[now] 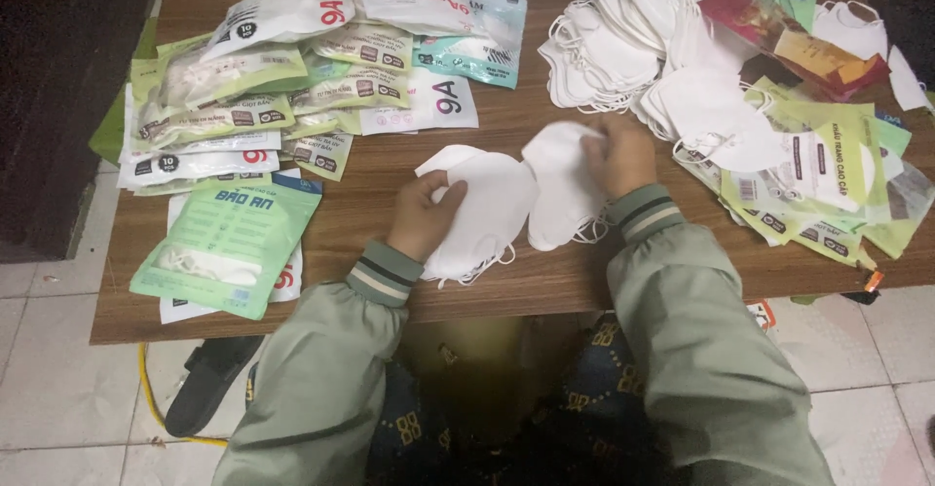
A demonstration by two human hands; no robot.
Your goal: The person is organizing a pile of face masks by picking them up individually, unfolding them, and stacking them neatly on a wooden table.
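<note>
Masks lay at the near middle of the table, two small stacks side by side, the left hand pinching the edge of the left stack and the right hand closed on the top of the right one. By my judgement the packing was partway: some fifteen filled packets sat at left, while a loose mask heap (too many to count) and empty bags waited at right.
</note>
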